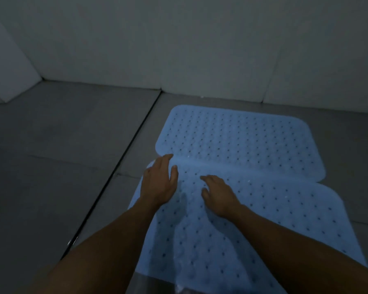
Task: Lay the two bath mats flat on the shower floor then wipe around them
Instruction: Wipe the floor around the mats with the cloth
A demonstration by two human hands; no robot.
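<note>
Two light-blue perforated bath mats lie on the grey tiled floor. The far mat (240, 141) lies flat near the back wall. The near mat (263, 221) overlaps its front edge slightly and runs toward me. My left hand (159, 181) presses palm-down on the near mat's far left corner, fingers spread. Palm-down as well, my right hand (219, 194) rests on the same mat a little to the right, fingers apart. Neither hand holds anything. No cloth is in view.
A dark groove (119, 166) runs diagonally across the floor just left of the mats. Pale walls (179, 49) close off the back; a corner lies at the far left. Something shiny and translucent (155, 283) shows at the bottom edge.
</note>
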